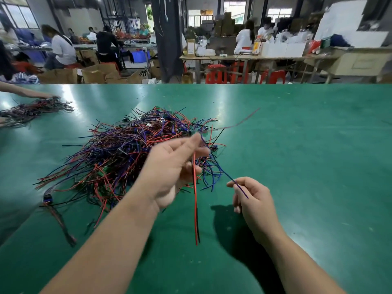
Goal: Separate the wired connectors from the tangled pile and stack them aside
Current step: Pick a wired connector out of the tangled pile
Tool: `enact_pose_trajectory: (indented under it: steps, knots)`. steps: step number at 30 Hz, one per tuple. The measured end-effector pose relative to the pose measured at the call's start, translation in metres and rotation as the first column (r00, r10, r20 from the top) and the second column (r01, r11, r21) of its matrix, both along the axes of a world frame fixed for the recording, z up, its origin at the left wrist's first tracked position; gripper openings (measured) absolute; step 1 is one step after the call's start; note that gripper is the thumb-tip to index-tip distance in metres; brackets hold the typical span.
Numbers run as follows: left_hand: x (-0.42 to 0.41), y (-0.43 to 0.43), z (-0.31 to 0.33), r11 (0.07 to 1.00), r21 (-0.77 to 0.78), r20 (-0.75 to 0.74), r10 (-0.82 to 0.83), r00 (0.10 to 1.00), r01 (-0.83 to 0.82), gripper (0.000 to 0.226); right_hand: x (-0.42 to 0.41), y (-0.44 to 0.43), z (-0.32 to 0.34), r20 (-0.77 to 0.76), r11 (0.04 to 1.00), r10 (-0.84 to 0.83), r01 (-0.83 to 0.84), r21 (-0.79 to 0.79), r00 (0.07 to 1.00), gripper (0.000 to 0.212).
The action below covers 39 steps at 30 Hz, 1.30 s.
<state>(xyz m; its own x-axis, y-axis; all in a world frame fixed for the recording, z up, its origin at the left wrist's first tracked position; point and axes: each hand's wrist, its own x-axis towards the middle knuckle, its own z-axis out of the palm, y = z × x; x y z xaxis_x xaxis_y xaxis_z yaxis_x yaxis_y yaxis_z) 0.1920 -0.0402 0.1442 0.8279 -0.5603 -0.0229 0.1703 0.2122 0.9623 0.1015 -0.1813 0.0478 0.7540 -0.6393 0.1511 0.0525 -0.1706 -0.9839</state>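
Observation:
A tangled pile [131, 153] of red, black, blue and purple wired connectors lies on the green table [297, 166], left of centre. My left hand [171, 166] is raised over the pile's right edge and pinches a connector whose red and black wires [196, 219] hang straight down to the table. My right hand [252, 198] hovers to the right and pinches the free end of a blue wire [231, 179] that runs up to the left hand. A blurred reddish wire [244, 122] stretches away to the upper right.
A sorted bundle of wires [36, 110] lies at the far left, with another person's hand [42, 94] on it. A loose connector with wires [57, 215] lies near the left front edge. Beyond the table's far edge are benches, red stools and seated people.

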Motion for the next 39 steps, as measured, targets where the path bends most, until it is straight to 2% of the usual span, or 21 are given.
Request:
enact_pose_trajectory:
  steps: [2,4,6,7,8,9,12,16,20,22,25,26,28,30,32,34,39]
  knots:
    - [-0.009,-0.006,-0.023,0.997,0.007,-0.187,-0.078,0.979,0.08,0.033,-0.002,0.002,0.004,0.019,0.977,0.132,-0.133,0.168,0.991,0.03]
    - [-0.014,-0.01,-0.046,0.995,-0.004,-0.304,-0.094,0.948,0.098,0.033,-0.005,0.003,0.005,0.042,0.897,0.306,-0.302,0.322,0.951,0.03]
    - [-0.017,-0.013,-0.063,0.995,-0.024,-0.373,-0.097,0.923,0.095,0.033,-0.008,0.002,0.004,0.067,0.819,0.429,-0.419,0.392,0.901,0.023]
    - [-0.017,-0.013,-0.068,0.995,-0.027,-0.388,-0.1,0.916,0.097,0.034,-0.008,0.001,0.003,0.072,0.817,0.444,-0.437,0.375,0.893,0.016]
    - [-0.018,-0.013,-0.072,0.994,-0.025,-0.396,-0.106,0.912,0.105,0.034,-0.007,0.002,0.002,0.077,0.834,0.433,-0.432,0.344,0.898,0.008]
    - [-0.018,-0.013,-0.075,0.993,-0.021,-0.4,-0.117,0.909,0.119,0.033,-0.006,0.002,0.001,0.09,0.857,0.405,-0.412,0.31,0.91,0.009]
    - [-0.019,-0.013,-0.08,0.978,-0.049,-0.428,-0.205,0.88,0.204,0.027,-0.003,0.0,-0.002,0.156,0.888,0.307,-0.341,0.307,0.939,0.03]
    - [-0.021,-0.011,-0.083,0.938,-0.112,-0.469,-0.34,0.815,0.327,0.026,-0.004,-0.003,-0.002,0.153,0.888,0.274,-0.311,0.338,0.949,0.021]
    - [-0.018,-0.007,-0.082,0.875,-0.064,-0.49,-0.446,0.749,0.48,0.034,-0.004,-0.003,0.001,0.138,0.915,0.223,-0.256,0.311,0.965,0.025]
    - [-0.019,-0.003,-0.082,0.807,-0.041,-0.497,-0.528,0.688,0.59,0.038,-0.005,-0.003,0.002,0.1,0.907,0.225,-0.246,0.343,0.969,0.028]
    - [-0.022,-0.001,-0.082,0.735,-0.036,-0.494,-0.602,0.627,0.677,0.031,-0.008,-0.003,0.006,0.064,0.82,0.321,-0.312,0.479,0.945,0.024]
    - [-0.023,-0.002,-0.081,0.744,-0.011,-0.491,-0.586,0.645,0.668,0.028,-0.008,-0.003,0.007,0.059,0.805,0.339,-0.322,0.499,0.939,0.022]
    - [-0.027,-0.006,-0.082,0.804,0.099,-0.44,-0.493,0.75,0.587,0.032,-0.009,-0.004,0.007,0.055,0.819,0.332,-0.316,0.478,0.942,0.018]
    - [-0.029,-0.011,-0.086,0.869,0.196,-0.307,-0.386,0.87,0.455,0.037,-0.008,-0.005,0.006,0.062,0.842,0.297,-0.292,0.454,0.953,0.016]
    - [-0.032,-0.013,-0.09,0.914,0.206,-0.18,-0.316,0.932,0.35,0.026,-0.007,-0.008,0.005,0.073,0.856,0.268,-0.272,0.44,0.961,0.018]
    - [-0.035,-0.014,-0.093,0.942,0.177,-0.116,-0.266,0.957,0.283,0.011,-0.007,-0.01,0.004,0.074,0.868,0.261,-0.267,0.419,0.963,0.02]
    - [-0.034,-0.012,-0.089,0.928,0.176,-0.133,-0.309,0.942,0.329,0.014,-0.01,-0.017,0.011,0.06,0.892,0.181,-0.19,0.41,0.982,0.015]
